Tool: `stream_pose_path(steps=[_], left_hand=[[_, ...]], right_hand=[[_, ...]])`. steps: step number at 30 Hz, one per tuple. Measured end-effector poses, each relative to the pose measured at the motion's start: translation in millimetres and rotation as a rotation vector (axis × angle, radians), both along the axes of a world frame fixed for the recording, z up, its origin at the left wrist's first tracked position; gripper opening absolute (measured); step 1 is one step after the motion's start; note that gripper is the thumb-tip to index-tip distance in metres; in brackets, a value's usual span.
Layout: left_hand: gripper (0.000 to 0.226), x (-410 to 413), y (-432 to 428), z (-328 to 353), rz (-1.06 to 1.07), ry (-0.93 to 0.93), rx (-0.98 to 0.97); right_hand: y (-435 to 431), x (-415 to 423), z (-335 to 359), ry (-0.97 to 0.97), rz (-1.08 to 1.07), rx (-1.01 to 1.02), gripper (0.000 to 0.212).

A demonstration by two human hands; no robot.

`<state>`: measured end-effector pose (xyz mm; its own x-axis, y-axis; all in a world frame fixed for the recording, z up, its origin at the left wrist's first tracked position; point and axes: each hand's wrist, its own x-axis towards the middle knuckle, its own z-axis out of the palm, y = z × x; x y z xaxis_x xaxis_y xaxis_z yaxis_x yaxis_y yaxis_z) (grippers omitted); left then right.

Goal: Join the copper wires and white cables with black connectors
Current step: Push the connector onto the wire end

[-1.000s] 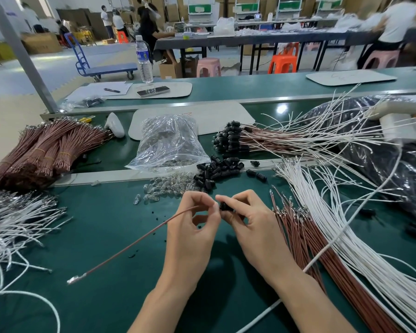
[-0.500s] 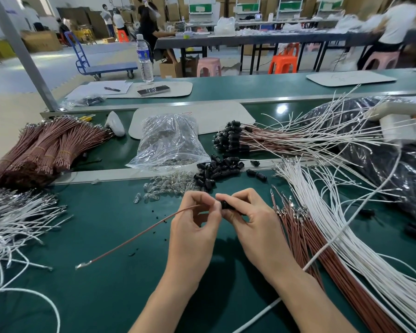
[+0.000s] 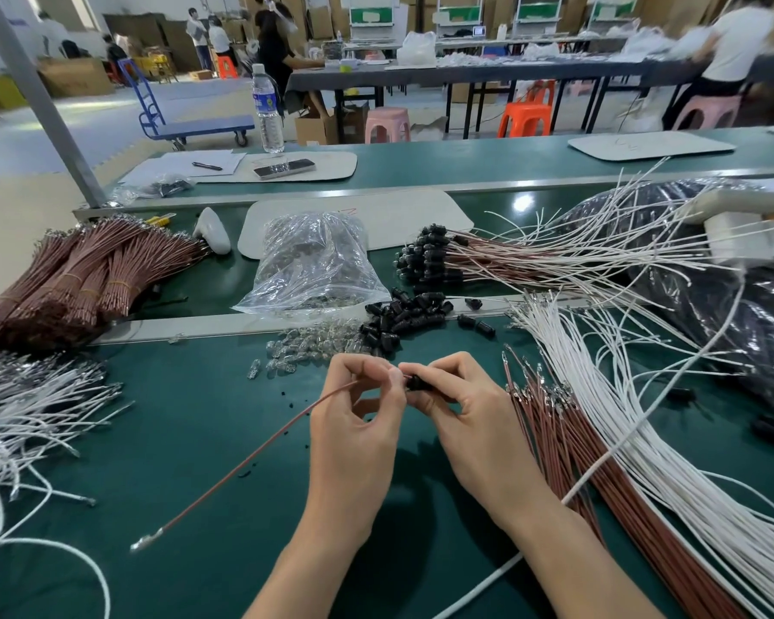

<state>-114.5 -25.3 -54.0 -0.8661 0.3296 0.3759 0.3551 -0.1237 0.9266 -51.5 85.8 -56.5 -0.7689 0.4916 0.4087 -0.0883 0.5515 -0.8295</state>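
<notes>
My left hand point(image 3: 358, 422) pinches one copper wire point(image 3: 251, 457) near its end; the wire slants down-left to a metal terminal lying on the green mat. My right hand point(image 3: 470, 417) grips a small black connector point(image 3: 416, 382) right at the wire's tip, between both hands. Loose black connectors point(image 3: 398, 317) lie piled just beyond my hands. Copper wires point(image 3: 568, 444) and white cables point(image 3: 644, 417) fan out at my right. Joined wires with connectors point(image 3: 430, 256) lie further back.
Bundled copper wires point(image 3: 77, 279) and loose white cables point(image 3: 23, 408) sit at the left. A clear bag point(image 3: 313, 265) and small glass bulbs point(image 3: 305, 346) lie ahead. A black plastic bag point(image 3: 733, 297) fills the right. A metal rail point(image 3: 224, 326) crosses the bench.
The wire's free terminal end has swung lower and back to the left on the mat. Both hands stay together at the connector, barely shifted.
</notes>
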Motion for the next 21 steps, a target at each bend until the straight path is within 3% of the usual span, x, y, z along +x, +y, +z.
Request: stream_pose_path(steps=[21], left_hand=[[0.023,-3.1,-1.1,-1.1,0.012,0.016,-0.030]], right_hand=[[-1.5,0.8,1.9,-0.017,0.024,0.007,0.029]])
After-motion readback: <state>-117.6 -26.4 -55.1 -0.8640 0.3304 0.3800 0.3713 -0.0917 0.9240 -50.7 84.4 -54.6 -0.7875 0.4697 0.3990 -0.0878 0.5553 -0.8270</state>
